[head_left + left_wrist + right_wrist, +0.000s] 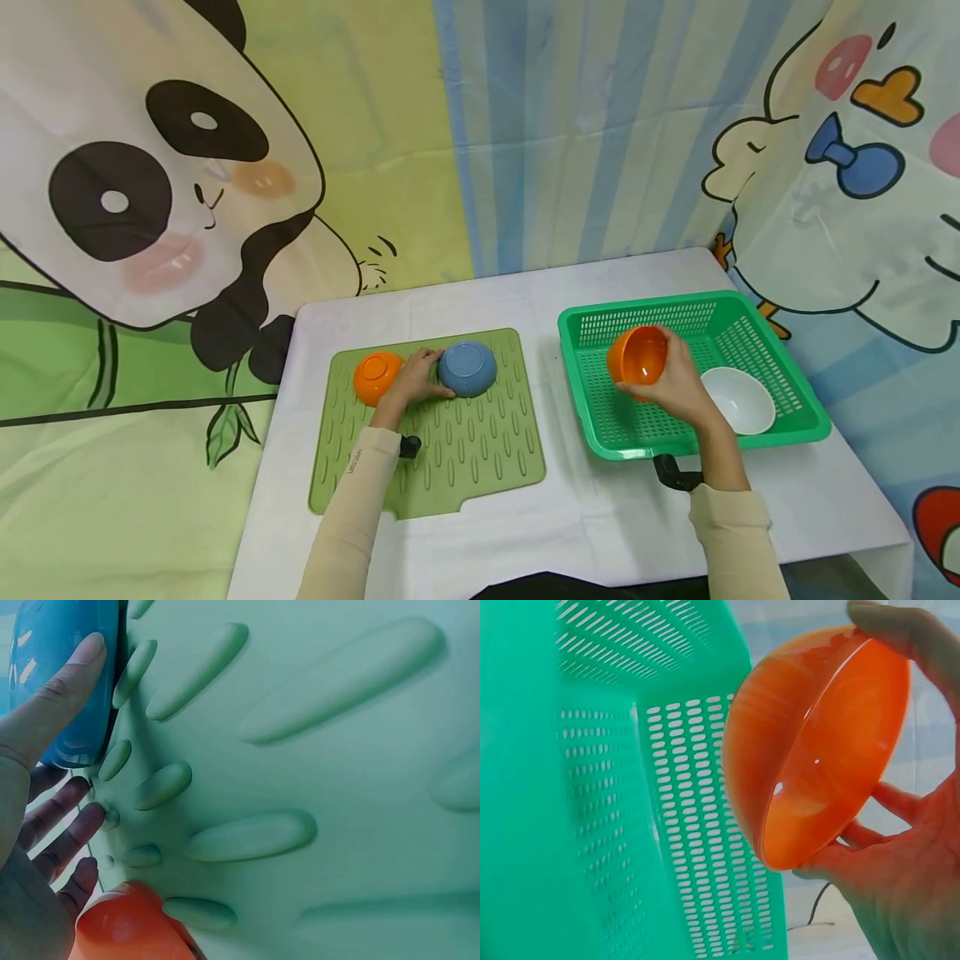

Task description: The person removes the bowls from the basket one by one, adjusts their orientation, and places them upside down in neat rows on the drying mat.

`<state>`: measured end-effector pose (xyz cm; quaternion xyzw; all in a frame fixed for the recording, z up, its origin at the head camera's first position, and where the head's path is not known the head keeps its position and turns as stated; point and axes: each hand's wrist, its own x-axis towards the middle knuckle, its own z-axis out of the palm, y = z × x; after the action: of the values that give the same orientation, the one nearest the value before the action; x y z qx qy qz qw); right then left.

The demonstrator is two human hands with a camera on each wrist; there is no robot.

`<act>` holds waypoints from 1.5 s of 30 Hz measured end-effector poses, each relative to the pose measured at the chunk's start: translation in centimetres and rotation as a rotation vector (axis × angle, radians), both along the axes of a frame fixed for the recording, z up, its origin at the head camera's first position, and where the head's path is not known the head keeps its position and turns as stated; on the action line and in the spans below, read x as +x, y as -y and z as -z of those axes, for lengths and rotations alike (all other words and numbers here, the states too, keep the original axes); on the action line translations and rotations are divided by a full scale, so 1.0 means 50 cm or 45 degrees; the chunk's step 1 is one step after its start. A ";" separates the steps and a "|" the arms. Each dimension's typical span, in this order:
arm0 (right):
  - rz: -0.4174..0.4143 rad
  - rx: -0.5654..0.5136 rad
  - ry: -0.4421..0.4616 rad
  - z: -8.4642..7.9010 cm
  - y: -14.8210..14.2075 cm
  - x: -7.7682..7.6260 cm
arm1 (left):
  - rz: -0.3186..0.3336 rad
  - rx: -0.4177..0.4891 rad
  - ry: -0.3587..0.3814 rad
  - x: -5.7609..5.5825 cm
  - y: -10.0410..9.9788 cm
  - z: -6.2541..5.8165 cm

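An upside-down blue bowl sits on the green ridged mat. My left hand is at its left side, the straight thumb lying along the bowl's wall in the left wrist view and the other fingers loosely spread. Just left of that hand, an orange bowl rests upside down on the mat. My right hand holds a second orange bowl by its rim, tilted on its side over the green basket. A white bowl lies in the basket, its hollow facing up.
A white cloth covers the table under the mat and basket. Behind the table hangs a curtain printed with cartoon animals. The basket's raised, perforated walls surround the white bowl.
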<state>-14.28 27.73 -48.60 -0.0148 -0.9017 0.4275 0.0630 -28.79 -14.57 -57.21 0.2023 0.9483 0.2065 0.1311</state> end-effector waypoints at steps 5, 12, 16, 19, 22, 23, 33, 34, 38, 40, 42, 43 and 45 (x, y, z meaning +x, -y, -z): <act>-0.054 -0.046 -0.058 -0.018 0.019 -0.017 | 0.002 -0.005 -0.009 -0.002 0.001 0.003; -0.209 -0.292 -0.132 -0.038 0.060 -0.046 | 0.006 0.009 -0.023 0.000 0.000 0.002; -0.301 -0.441 -0.153 -0.051 0.093 -0.061 | 0.007 0.022 -0.020 0.000 0.001 0.001; -0.368 -0.545 -0.157 -0.056 0.119 -0.069 | 0.012 0.014 -0.025 0.000 0.002 0.002; -0.434 -0.649 -0.154 -0.059 0.143 -0.076 | 0.016 0.019 -0.025 0.000 0.002 0.003; -0.450 -0.673 -0.154 -0.059 0.151 -0.078 | 0.016 0.018 -0.025 0.000 0.002 0.003; -0.610 -0.854 -0.200 -0.057 0.194 -0.090 | 0.003 0.029 0.012 0.002 0.002 0.003; -0.627 -0.872 -0.209 -0.057 0.196 -0.090 | 0.004 0.031 0.013 0.002 0.002 0.004; -0.681 -0.912 -0.233 -0.057 0.200 -0.091 | 0.013 0.046 -0.016 0.004 0.001 0.004; -0.691 -0.913 -0.237 -0.057 0.202 -0.092 | 0.011 0.056 -0.020 0.004 0.001 0.004; -0.696 -0.910 -0.240 -0.057 0.203 -0.094 | 0.010 0.058 -0.022 0.004 0.002 0.003; -0.696 -0.907 -0.242 -0.057 0.204 -0.094 | 0.008 0.058 -0.014 0.004 0.002 0.002; -0.697 -0.905 -0.245 -0.058 0.205 -0.095 | 0.005 0.054 0.004 0.004 0.002 0.001</act>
<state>-19.02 17.50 -45.70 0.2430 -0.6599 0.7106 0.0223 -28.59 -14.66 -57.24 0.2065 0.9431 0.2264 0.1288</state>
